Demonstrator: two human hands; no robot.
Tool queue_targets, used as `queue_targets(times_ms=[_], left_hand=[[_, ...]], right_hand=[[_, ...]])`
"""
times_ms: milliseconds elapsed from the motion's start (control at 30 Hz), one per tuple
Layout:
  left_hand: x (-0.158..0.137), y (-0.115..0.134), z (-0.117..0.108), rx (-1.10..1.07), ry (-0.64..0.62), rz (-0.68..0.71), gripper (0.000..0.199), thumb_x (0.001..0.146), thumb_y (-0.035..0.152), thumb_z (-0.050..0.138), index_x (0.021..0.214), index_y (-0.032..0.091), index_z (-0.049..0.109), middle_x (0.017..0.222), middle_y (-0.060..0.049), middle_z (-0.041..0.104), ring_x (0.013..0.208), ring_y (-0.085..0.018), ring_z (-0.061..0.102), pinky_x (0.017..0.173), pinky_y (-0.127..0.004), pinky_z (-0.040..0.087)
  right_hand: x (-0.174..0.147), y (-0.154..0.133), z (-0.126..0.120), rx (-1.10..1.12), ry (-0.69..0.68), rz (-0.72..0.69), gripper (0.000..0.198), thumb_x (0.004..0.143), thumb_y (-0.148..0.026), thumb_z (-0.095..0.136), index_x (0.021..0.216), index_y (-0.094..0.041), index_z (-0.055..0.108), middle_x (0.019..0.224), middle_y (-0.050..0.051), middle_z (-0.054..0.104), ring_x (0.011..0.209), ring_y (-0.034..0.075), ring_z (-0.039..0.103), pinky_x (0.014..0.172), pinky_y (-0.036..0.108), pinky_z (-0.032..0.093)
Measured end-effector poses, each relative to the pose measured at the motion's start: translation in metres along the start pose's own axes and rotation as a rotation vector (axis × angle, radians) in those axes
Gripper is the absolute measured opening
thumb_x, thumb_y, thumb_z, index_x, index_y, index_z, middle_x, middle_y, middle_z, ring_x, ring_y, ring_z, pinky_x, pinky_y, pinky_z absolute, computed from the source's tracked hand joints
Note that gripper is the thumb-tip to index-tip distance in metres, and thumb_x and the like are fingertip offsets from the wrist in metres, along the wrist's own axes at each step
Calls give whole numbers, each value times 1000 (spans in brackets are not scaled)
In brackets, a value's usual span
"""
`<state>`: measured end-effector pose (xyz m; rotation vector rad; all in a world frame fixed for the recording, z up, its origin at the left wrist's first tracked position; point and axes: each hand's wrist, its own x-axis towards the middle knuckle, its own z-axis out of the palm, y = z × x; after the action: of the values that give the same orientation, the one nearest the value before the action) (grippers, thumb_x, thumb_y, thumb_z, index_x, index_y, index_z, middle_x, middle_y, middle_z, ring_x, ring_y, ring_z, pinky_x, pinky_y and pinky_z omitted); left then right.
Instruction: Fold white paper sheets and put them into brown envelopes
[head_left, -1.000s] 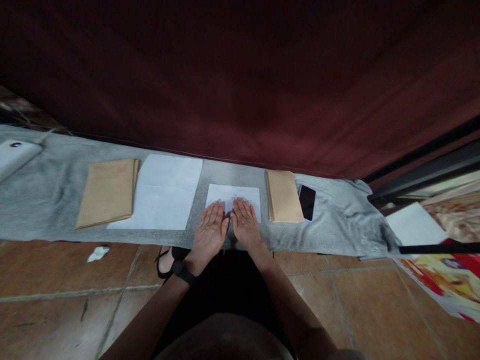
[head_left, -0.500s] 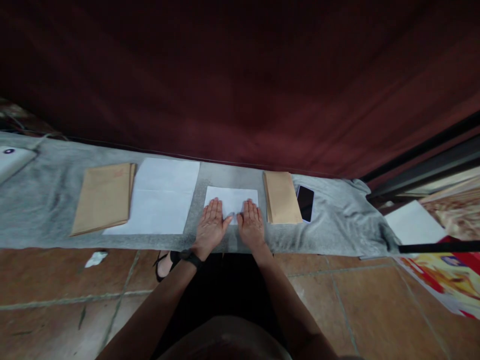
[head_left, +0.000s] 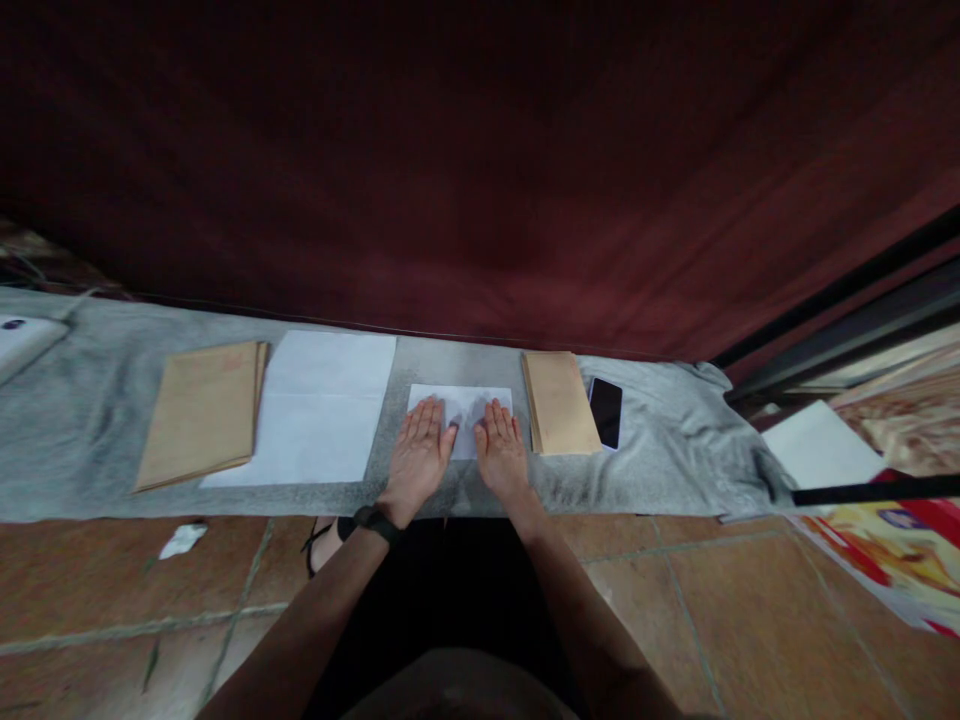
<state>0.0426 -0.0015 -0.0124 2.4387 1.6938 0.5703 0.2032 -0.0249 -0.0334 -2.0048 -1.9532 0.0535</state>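
A small white sheet of paper, perhaps folded, lies on the grey cloth in front of me. Over its left part is my left hand, palm down with the fingers stretched out. My right hand is flat in the same way over the right part. Dark shadows fall on the paper between the thumbs, and the palms look slightly raised; contact at the fingertips is hard to tell. Both hands cover the sheet's lower corners.
Left of the hands lie large white sheets, partly under a stack of brown envelopes. More brown envelopes and a phone lie to the right. A dark red curtain hangs behind the grey cloth.
The shadows on the small sheet have grown between my thumbs, as if the hands have lifted a little. The whole view has shifted slightly; the other things have stayed put.
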Motion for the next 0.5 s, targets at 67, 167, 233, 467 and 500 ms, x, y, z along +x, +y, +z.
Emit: queue_targets(times_ms=[67, 167, 233, 467, 500], left_hand=[[13, 7, 2, -42, -40, 67, 64, 105, 41, 16, 150, 4, 42, 157, -17, 42, 151, -24, 31, 124, -44, 25], [31, 10, 10, -92, -90, 113, 63, 105, 41, 17, 149, 5, 43, 156, -16, 44, 149, -22, 33, 123, -43, 29], [39, 6, 17, -93, -118, 108, 62, 105, 42, 20, 149, 4, 44, 155, -17, 45, 149, -23, 35, 123, -44, 30], [38, -8, 29, -3, -108, 83, 67, 103, 47, 23, 150, 3, 42, 157, -20, 40, 151, -27, 28, 124, -47, 25], [37, -9, 30, 5, -97, 71, 68, 103, 48, 22, 150, 2, 41, 157, -20, 39, 151, -27, 28, 124, -47, 24]], right_hand=[[13, -6, 1, 24, -45, -69, 53, 106, -28, 32, 157, -14, 32, 161, 12, 36, 151, 23, 31, 123, 45, 26], [30, -10, 6, 35, -85, -129, 54, 104, -22, 32, 157, -15, 32, 161, 10, 36, 150, 20, 31, 123, 42, 26], [37, -10, 10, 31, -94, -135, 53, 104, -23, 33, 156, -17, 35, 160, 9, 38, 150, 21, 32, 123, 43, 26], [42, -5, 20, -19, -49, -81, 51, 106, -30, 35, 153, -12, 40, 160, 13, 38, 149, 26, 34, 121, 46, 27], [42, -4, 20, -25, -38, -62, 51, 105, -30, 35, 153, -11, 40, 160, 14, 38, 149, 26, 34, 121, 47, 27]])
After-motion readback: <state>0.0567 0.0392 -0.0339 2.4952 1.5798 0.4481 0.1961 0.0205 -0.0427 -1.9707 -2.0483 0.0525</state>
